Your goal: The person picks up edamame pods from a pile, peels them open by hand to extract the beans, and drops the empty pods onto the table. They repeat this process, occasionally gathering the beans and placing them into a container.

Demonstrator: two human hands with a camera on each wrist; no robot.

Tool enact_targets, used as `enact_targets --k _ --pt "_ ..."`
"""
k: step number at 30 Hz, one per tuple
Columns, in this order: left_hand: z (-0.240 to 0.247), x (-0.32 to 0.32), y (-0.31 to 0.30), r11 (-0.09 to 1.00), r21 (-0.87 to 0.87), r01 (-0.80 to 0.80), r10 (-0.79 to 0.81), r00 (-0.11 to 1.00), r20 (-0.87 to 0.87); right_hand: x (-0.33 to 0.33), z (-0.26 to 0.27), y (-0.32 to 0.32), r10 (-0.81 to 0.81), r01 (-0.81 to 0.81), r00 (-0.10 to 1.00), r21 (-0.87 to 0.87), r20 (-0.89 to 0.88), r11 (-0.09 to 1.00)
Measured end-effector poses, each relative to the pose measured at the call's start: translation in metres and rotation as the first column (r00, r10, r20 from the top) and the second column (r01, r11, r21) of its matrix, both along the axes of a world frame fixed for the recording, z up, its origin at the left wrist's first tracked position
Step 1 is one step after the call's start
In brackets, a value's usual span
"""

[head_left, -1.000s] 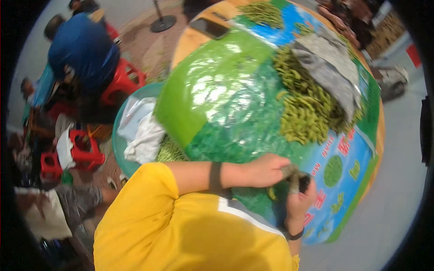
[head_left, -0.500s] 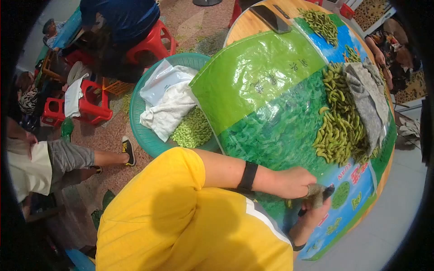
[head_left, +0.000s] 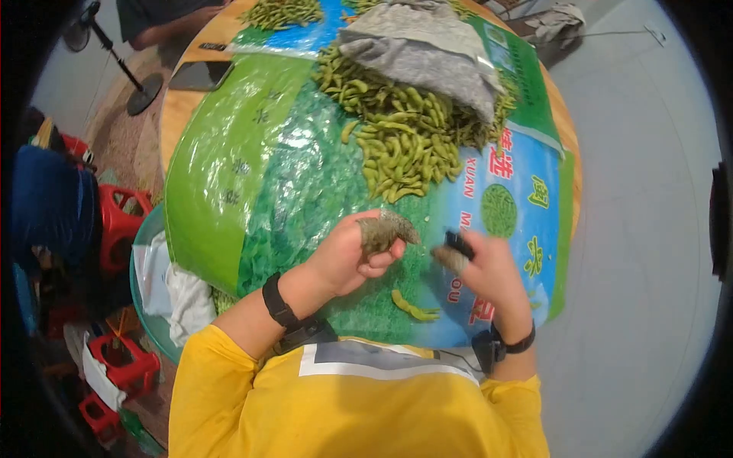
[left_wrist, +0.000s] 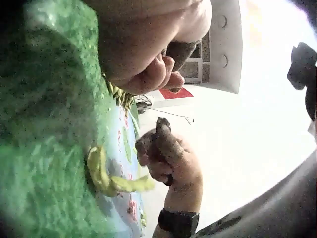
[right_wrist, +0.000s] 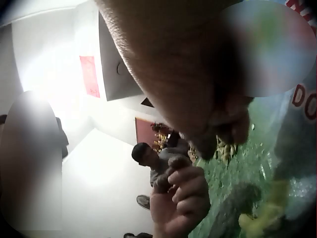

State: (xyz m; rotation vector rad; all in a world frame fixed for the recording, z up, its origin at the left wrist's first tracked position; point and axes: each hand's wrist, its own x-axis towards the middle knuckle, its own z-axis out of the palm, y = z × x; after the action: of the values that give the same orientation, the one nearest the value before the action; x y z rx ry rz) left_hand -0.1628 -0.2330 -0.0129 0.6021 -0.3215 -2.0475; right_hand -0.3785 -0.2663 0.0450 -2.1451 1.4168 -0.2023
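Observation:
In the head view my left hand (head_left: 355,252) is raised over the near part of the table, its fingers curled and nothing visible in them. Grey-brown cloth covers (head_left: 384,231) wrap its thumb and index finger. To its right my right hand (head_left: 487,271) grips a small black object (head_left: 459,243), mostly hidden by the fingers. A similar cover (head_left: 450,259) is on its thumb. Two green soybean pods (head_left: 412,307) lie on the printed plastic sheet (head_left: 305,175) below the hands. A heap of pods (head_left: 408,156) lies beyond, partly under a grey cloth (head_left: 427,57).
At the far left edge of the wooden table (head_left: 174,122) lies a phone (head_left: 201,75). Below left stands a green basin (head_left: 142,305) with a white cloth (head_left: 191,304). A smaller pile of pods (head_left: 282,13) is at the back. Red stools (head_left: 122,221) stand on the left.
My hands were together, the left fingers at the cloth cover on the right hand; now they are apart. The head view has swung, bringing the table toward the middle of the frame.

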Motion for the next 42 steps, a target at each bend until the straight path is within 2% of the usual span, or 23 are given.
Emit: enact_targets --k 1,2,3,4,6,8,11,12,13,14,16,17,18,20,21,24,26,29,33,35,36,38,42 --pt "0.001 -0.002 -0.005 0.999 0.029 0.016 -0.015 1.0 -0.019 0.009 -0.003 -0.008 -0.016 0.016 1.0 -0.009 0.004 1.0" --pt "0.003 -0.004 -0.008 0.999 0.02 0.029 -0.029 0.999 -0.015 0.02 -0.011 -0.017 -0.091 0.115 0.983 -0.147 0.158 0.982" --pt "0.006 -0.007 -0.011 1.0 0.008 0.02 -0.02 0.997 0.078 0.027 -0.02 -0.028 -0.135 0.225 0.939 -0.268 0.317 0.937" --pt "0.008 -0.008 -0.012 1.0 -0.006 0.008 -0.007 0.985 0.171 0.032 -0.032 -0.041 -0.138 0.233 0.936 -0.278 0.323 0.932" --pt "0.004 -0.009 -0.012 1.0 -0.013 0.02 -0.017 0.985 0.172 0.039 -0.061 -0.064 -0.115 0.121 0.992 -0.596 0.048 0.794" --pt "-0.001 -0.007 -0.012 0.999 -0.018 0.028 -0.024 0.985 0.172 0.042 -0.07 -0.071 -0.13 0.125 0.991 -0.579 0.034 0.806" --pt "-0.005 -0.006 -0.012 0.994 -0.106 0.004 0.036 0.927 0.373 0.037 -0.069 -0.058 -0.087 0.099 0.995 -0.606 0.049 0.789" --pt "-0.008 -0.008 -0.012 0.995 -0.098 0.003 0.033 0.929 0.368 0.036 -0.06 -0.048 -0.139 0.217 0.969 -0.436 0.204 0.873" --pt "-0.013 -0.012 -0.013 0.986 -0.158 -0.046 0.112 0.892 0.438 0.036 -0.052 -0.04 -0.216 0.307 0.915 -0.239 0.341 0.921" --pt "-0.015 -0.015 -0.014 0.971 -0.222 -0.09 0.193 0.844 0.5 0.035 -0.051 -0.031 -0.218 0.306 0.917 -0.238 0.335 0.922" --pt "-0.012 -0.019 -0.012 0.978 -0.202 -0.058 0.148 0.871 0.468 0.037 -0.05 -0.01 -0.24 0.313 0.803 -0.043 0.546 0.949" --pt "-0.012 -0.02 -0.01 0.982 -0.187 -0.022 0.104 0.892 0.441 0.041 -0.042 0.002 -0.279 0.282 0.802 0.077 0.529 0.956" --pt "-0.013 -0.02 -0.009 0.984 -0.179 -0.019 0.098 0.891 0.443 0.044 -0.05 0.008 -0.216 0.244 0.777 0.034 0.592 0.969" --pt "-0.016 -0.019 -0.007 0.972 -0.235 -0.001 0.118 0.867 0.485 0.044 -0.051 0.015 -0.144 0.185 0.859 -0.036 0.491 0.982" --pt "-0.016 -0.018 -0.007 0.973 -0.232 0.006 0.111 0.864 0.49 0.044 -0.047 0.018 -0.15 0.191 0.855 -0.032 0.496 0.981" --pt "-0.016 -0.02 -0.006 0.962 -0.271 -0.031 0.177 0.826 0.535 0.037 -0.035 0.025 -0.223 0.206 0.866 0.086 0.448 0.975" --pt "-0.02 -0.019 -0.006 0.945 -0.326 0.037 0.172 0.791 0.588 0.026 -0.034 0.025 -0.185 0.118 0.87 0.171 0.457 0.978" --pt "-0.02 -0.015 -0.006 0.926 -0.366 0.093 0.179 0.745 0.642 0.023 -0.025 0.03 -0.178 0.079 0.882 0.235 0.437 0.969" --pt "-0.019 -0.019 -0.001 0.927 -0.339 0.159 0.118 0.736 0.667 0.018 -0.026 0.028 -0.185 0.117 0.865 0.17 0.466 0.978" --pt "-0.019 -0.026 0.0 0.885 -0.441 0.146 0.191 0.752 0.631 0.016 -0.02 0.025 -0.216 0.05 0.846 0.332 0.488 0.942" --pt "-0.016 -0.025 0.0 0.885 -0.439 0.155 0.183 0.752 0.634 0.014 -0.019 0.025 -0.225 0.057 0.842 0.334 0.49 0.941" --pt "-0.009 -0.02 0.0 0.885 -0.389 0.256 0.075 0.746 0.662 0.012 -0.018 0.024 -0.285 0.009 0.824 0.492 0.489 0.87" --pt "-0.012 -0.016 -0.001 0.9 -0.282 0.331 -0.03 0.694 0.719 0.01 -0.017 0.022 -0.32 -0.022 0.799 0.556 0.509 0.831"
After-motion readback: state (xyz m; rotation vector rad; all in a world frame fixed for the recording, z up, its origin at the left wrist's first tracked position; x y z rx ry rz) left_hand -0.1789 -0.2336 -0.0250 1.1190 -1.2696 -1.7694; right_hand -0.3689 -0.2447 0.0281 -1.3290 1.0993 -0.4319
